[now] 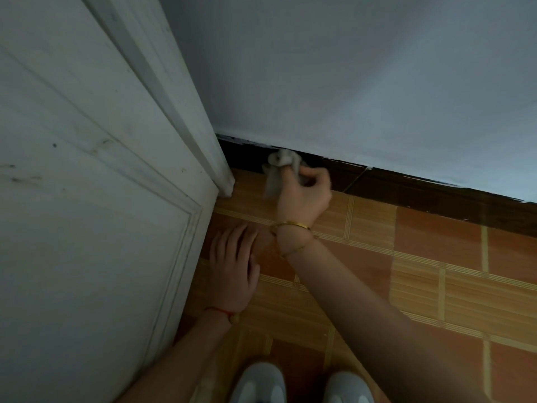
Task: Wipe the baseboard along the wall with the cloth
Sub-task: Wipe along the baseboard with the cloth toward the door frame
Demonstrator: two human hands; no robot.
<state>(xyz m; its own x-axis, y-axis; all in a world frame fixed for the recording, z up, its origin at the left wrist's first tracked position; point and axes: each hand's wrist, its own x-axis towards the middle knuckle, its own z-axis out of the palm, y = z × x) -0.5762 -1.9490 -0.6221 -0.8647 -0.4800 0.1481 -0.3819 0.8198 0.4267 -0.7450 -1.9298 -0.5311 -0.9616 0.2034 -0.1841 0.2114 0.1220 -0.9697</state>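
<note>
Cloth (pixel 276 173): pale grey, bunched; pressed against the dark baseboard a short way right of the door frame, one loose flap hanging down to the floor.
Baseboard (pixel 421 193): dark brown strip along the foot of the wall; ragged paint edge on top, thin pale line across it just right of the cloth.
Right hand (pixel 302 199): curled round the cloth, fingertips toward the baseboard; two gold bracelets (pixel 290 228) at the wrist.
Left hand (pixel 232 266): flat on the floor, fingers straight and spread, grasping nothing; red cord (pixel 218 311) at the wrist.
Floor (pixel 436 271): orange-brown tiles with paler striped bands.
Door (pixel 87 199): white, panelled, scuffed; at left, beside the left hand.
Wall (pixel 348 82): pale blue-grey, plain.
Shoes (pixel 258 382): light grey pair, bottom edge.
</note>
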